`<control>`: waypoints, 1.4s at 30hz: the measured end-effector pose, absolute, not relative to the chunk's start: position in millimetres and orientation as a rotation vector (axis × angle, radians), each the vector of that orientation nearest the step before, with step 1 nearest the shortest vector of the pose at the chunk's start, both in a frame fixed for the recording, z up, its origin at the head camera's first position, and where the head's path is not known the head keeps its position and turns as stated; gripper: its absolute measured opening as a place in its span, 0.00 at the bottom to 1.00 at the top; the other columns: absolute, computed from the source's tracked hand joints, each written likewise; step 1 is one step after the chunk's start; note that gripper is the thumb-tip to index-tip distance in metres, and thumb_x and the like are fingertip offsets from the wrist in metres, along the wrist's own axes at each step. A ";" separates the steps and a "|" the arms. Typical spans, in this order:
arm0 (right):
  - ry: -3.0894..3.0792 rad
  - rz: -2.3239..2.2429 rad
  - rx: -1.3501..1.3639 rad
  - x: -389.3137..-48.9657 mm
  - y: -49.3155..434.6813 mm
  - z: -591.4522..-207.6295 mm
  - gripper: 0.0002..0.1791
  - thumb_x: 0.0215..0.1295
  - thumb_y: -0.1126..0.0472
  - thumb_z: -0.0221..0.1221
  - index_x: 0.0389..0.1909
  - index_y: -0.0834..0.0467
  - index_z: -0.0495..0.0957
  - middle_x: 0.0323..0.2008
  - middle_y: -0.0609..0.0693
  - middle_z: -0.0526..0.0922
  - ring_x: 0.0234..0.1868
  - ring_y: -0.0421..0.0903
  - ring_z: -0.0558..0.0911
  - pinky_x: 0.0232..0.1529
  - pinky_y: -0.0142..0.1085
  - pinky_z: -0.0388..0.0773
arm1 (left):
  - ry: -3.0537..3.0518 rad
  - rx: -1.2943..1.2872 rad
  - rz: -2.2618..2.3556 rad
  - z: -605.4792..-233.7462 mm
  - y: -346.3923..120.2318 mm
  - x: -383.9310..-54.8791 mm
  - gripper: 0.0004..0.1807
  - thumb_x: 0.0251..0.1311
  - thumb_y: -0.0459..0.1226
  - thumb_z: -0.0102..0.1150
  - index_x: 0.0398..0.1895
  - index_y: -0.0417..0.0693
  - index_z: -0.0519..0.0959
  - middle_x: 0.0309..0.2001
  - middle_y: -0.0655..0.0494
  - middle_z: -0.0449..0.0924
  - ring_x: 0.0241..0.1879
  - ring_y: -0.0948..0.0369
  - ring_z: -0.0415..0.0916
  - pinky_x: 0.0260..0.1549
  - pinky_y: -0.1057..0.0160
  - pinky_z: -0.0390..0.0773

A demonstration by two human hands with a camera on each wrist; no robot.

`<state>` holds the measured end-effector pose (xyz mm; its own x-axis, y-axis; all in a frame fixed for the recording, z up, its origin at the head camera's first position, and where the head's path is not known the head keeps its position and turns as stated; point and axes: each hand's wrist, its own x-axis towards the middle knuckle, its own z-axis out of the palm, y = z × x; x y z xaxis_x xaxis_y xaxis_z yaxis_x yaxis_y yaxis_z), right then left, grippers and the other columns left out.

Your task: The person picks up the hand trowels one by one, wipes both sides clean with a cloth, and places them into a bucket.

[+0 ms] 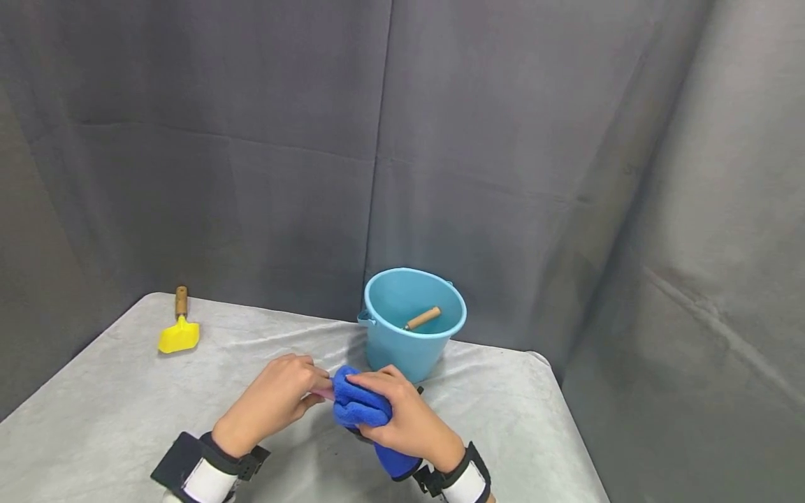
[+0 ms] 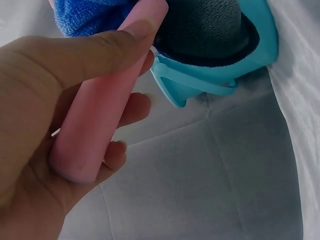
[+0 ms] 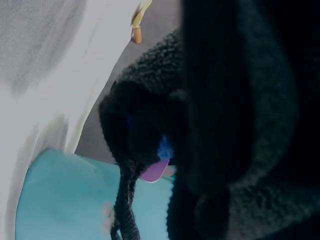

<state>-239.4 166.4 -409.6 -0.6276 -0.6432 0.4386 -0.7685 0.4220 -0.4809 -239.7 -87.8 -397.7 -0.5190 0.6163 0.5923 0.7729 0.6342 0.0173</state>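
Note:
My left hand (image 1: 277,395) grips a smooth pink handle (image 2: 102,117), its thumb lying along the upper end. Folded around the far part of that tool is a blue towel (image 1: 361,399) with a dark edge, gripped by my right hand (image 1: 415,423). Both hands meet just in front of the light blue bucket (image 1: 402,356). A purple rounded piece (image 3: 155,171) shows beyond the towel's dark folds in the right wrist view. The tool's head is mostly hidden by the cloth, so its kind cannot be told. Towel folds cover most of the right wrist view.
A wooden handle (image 1: 424,318) leans inside the bucket. At the table's back left lies a small yellow shovel (image 1: 179,337) with a wooden grip. A pale cloth covers the table (image 1: 113,412), and grey curtains (image 1: 251,175) hang behind and at the sides.

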 end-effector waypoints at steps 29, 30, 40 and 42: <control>-2.688 0.904 1.137 -241.7 181.5 -400.6 0.35 0.56 0.61 0.71 0.67 0.44 0.77 0.59 0.44 0.80 0.59 0.43 0.73 0.58 0.44 0.77 | -2.359 -1.093 -0.548 -398.1 -91.9 -244.3 0.09 0.49 0.38 0.78 0.35 0.58 0.91 0.30 0.72 0.86 0.28 0.69 0.76 0.30 0.65 0.78; -2.696 0.907 1.133 -241.9 182.9 -400.1 0.35 0.56 0.60 0.71 0.67 0.43 0.77 0.59 0.44 0.80 0.59 0.43 0.73 0.58 0.45 0.77 | -2.350 -1.097 -0.544 -398.8 -91.6 -245.0 0.10 0.48 0.37 0.79 0.35 0.57 0.91 0.30 0.71 0.86 0.28 0.69 0.76 0.29 0.65 0.77; -2.695 0.882 1.100 -246.0 190.7 -398.5 0.35 0.55 0.61 0.71 0.66 0.42 0.78 0.59 0.45 0.80 0.59 0.44 0.73 0.56 0.44 0.78 | -2.364 -1.046 -0.598 -394.9 -99.3 -246.4 0.14 0.43 0.33 0.82 0.36 0.55 0.92 0.31 0.69 0.88 0.29 0.68 0.79 0.31 0.63 0.80; -2.701 0.893 1.094 -246.3 191.6 -397.5 0.35 0.56 0.61 0.71 0.67 0.42 0.77 0.59 0.46 0.79 0.59 0.44 0.73 0.56 0.45 0.78 | -2.375 -1.024 -0.606 -394.1 -102.4 -246.6 0.16 0.41 0.33 0.82 0.36 0.55 0.92 0.31 0.69 0.87 0.29 0.69 0.79 0.31 0.64 0.80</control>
<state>-246.3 191.6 -397.5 -0.7387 -0.6071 0.2929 -0.6620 0.5717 -0.4847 -246.6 -102.4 -394.1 -0.6045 0.5430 0.5829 0.7560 0.6217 0.2048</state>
